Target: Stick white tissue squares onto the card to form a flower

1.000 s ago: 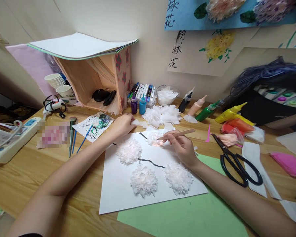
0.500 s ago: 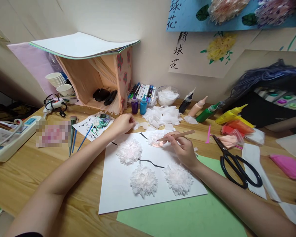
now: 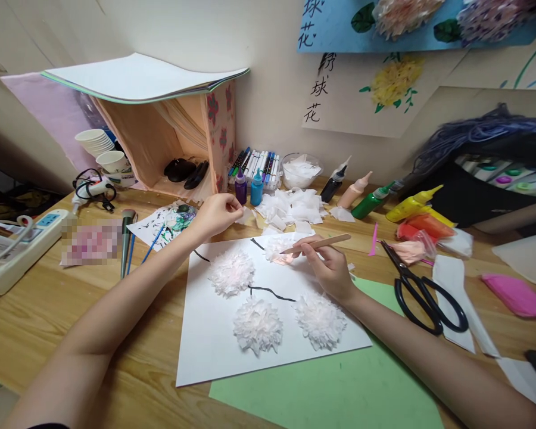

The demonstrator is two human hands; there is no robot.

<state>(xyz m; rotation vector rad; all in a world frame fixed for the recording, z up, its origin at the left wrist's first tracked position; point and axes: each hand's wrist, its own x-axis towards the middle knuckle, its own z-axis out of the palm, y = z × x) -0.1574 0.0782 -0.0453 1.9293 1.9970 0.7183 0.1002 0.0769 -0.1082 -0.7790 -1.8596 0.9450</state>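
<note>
My right hand grips a flat, pointed wooden stick, its tip over the partly covered flower at the top of the white sheet. Some bare peach-coloured clay shows on that flower beneath the stick. Beside the pile of white tissue paper pieces, my left hand has thumb and fingers pinched together; whatever is between them is too small to make out. Three fluffy white tissue flowers, one at the left, one lower middle and one at the right, sit among painted black stems.
Black scissors lie right of the green paper. Paint bottles and a bowl of tissue pieces stand behind. Paintbrushes, a paint-smeared paper and a power strip are at the left.
My left hand has drawn back slightly from the tissue pieces, its fingers now curled in a pinch. The right hand and stick stay over the same flower. The view has shifted slightly.
</note>
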